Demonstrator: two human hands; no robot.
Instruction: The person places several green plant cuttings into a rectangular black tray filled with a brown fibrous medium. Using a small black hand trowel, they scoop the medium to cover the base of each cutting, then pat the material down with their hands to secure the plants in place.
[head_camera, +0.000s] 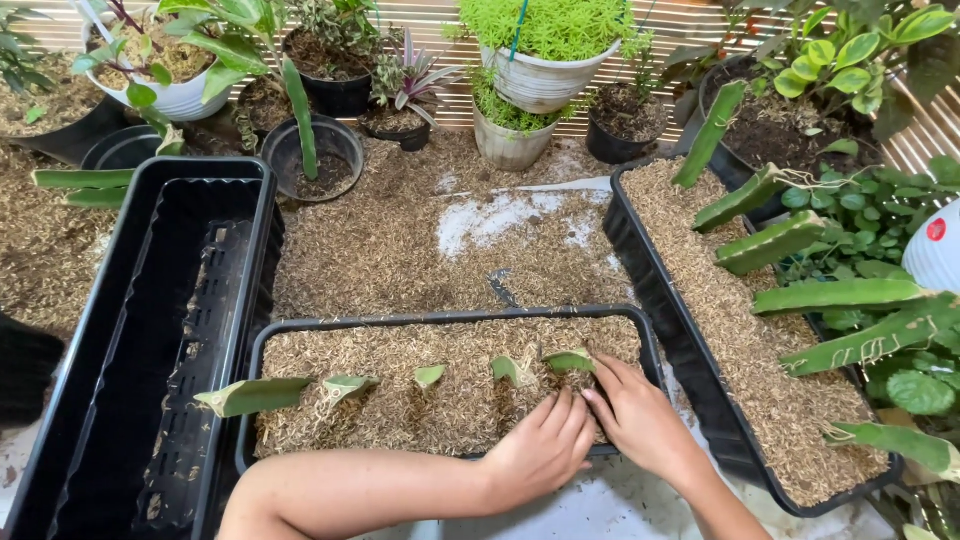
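Observation:
A black rectangular planter tray (440, 321) filled with brown rice husk lies in front of me. Several green cactus cuttings stand in a row in it, the largest (253, 394) at the left and the last one (568, 359) at the right. My left hand (541, 449) and my right hand (638, 417) rest side by side on the husk, pressing it at the base of the rightmost cutting. Neither hand grips anything; fingers are flat and slightly apart.
An empty deep black planter (150, 330) lies at left. A second husk-filled tray (745, 330) at right holds long green cactus stems (840, 295). Potted plants (540, 70) line the back wall. Husk is scattered over the floor (400, 240).

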